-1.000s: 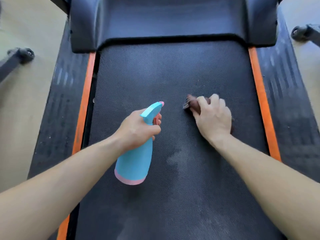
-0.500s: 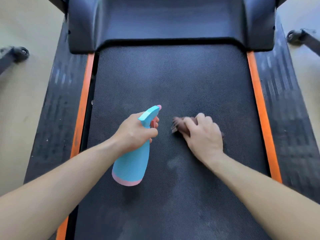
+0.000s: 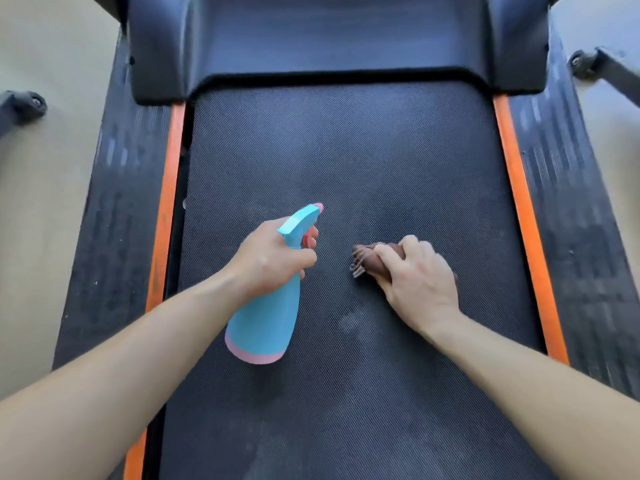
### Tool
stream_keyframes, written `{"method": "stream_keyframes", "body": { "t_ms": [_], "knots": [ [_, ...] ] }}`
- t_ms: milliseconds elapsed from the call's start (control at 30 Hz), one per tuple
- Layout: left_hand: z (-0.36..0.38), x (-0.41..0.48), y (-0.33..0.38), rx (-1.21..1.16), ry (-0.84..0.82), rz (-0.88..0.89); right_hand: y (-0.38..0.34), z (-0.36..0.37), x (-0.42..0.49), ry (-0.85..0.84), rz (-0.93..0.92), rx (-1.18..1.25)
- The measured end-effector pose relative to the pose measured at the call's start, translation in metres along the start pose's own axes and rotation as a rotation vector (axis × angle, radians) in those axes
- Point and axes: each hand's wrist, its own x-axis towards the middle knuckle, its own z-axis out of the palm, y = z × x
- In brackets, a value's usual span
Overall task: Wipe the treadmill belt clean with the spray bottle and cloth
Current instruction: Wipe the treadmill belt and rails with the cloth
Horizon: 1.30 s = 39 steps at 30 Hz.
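Treadmill belt (image 3: 346, 150), black rubber with a fine dimpled weave, runs down the middle of the machine from the dark plastic motor cover (image 3: 329, 39) at the far end toward the person leaning over it. The left hand (image 3: 270, 258) has its fingers wrapped tight round the neck of a light-blue plastic spray bottle (image 3: 266, 323) with a pink band at its base and a pink nozzle tip. One finger sits at the pink trigger. The bottle is tilted over the left half of the belt, nozzle pointing away, base toward the person; I cannot tell whether it touches the belt. The right hand (image 3: 419, 275) is curled over a bunched brown cloth (image 3: 369, 259), pressing it onto the belt right of centre, its fringed end poking out past the fingertips toward the bottle. Bottle and cloth are near but apart. A pale smudge (image 3: 349, 322) marks the belt just nearer than the hands. Orange strips (image 3: 516, 188) edge the belt, with ribbed black foot rails (image 3: 114, 202) outside them, on a beige floor (image 3: 45, 220).
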Motion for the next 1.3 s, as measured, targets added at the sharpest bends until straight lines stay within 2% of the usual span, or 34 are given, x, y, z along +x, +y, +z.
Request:
{"method": "stream_keyframes", "body": {
  "t_ms": [67, 167, 233, 333, 467, 500, 600, 667, 800, 900, 967, 1033, 1167, 1233, 1300],
  "knots": [
    [0.001, 0.002, 0.002, -0.066, 0.002, 0.015, 0.009, -0.001, 0.013, -0.009, -0.002, -0.001],
    [0.006, 0.008, 0.002, -0.093, -0.012, 0.032, 0.011, 0.001, 0.063, 0.004, 0.232, -0.01],
    [0.009, 0.01, 0.001, -0.087, -0.016, 0.032, 0.012, 0.002, 0.079, -0.01, 0.313, -0.014],
    [0.016, 0.014, 0.008, -0.041, -0.031, 0.038, 0.015, -0.003, 0.047, 0.034, 0.217, -0.026],
    [0.028, 0.019, 0.027, -0.008, -0.066, 0.041, 0.045, -0.013, -0.02, -0.023, 0.049, -0.016],
    [0.032, 0.022, 0.031, -0.005, -0.073, 0.041, 0.059, -0.014, -0.016, -0.017, 0.089, -0.033],
    [0.042, 0.033, 0.042, 0.005, -0.091, 0.049, 0.092, -0.015, 0.035, 0.032, 0.382, -0.06],
    [0.05, 0.039, 0.046, 0.007, -0.088, 0.062, 0.102, -0.012, 0.065, 0.02, 0.457, -0.072],
    [0.059, 0.044, 0.051, 0.046, -0.088, 0.057, 0.078, -0.011, 0.035, 0.087, 0.419, -0.079],
    [0.062, 0.046, 0.054, 0.083, -0.102, 0.049, 0.07, -0.012, -0.009, 0.031, 0.238, -0.065],
    [0.065, 0.047, 0.058, 0.073, -0.101, 0.055, 0.085, -0.013, 0.003, 0.024, 0.156, -0.082],
    [0.068, 0.046, 0.06, 0.068, -0.098, 0.058, 0.089, -0.013, 0.033, 0.047, 0.232, -0.079],
    [0.07, 0.041, 0.059, 0.079, -0.096, 0.044, 0.085, -0.008, 0.085, 0.046, 0.555, -0.011],
    [0.066, 0.039, 0.058, 0.08, -0.097, 0.03, 0.076, -0.009, 0.073, 0.058, 0.534, -0.017],
    [0.062, 0.037, 0.056, 0.108, -0.089, 0.023, 0.064, -0.009, 0.038, 0.083, 0.35, -0.046]
  ]
}}
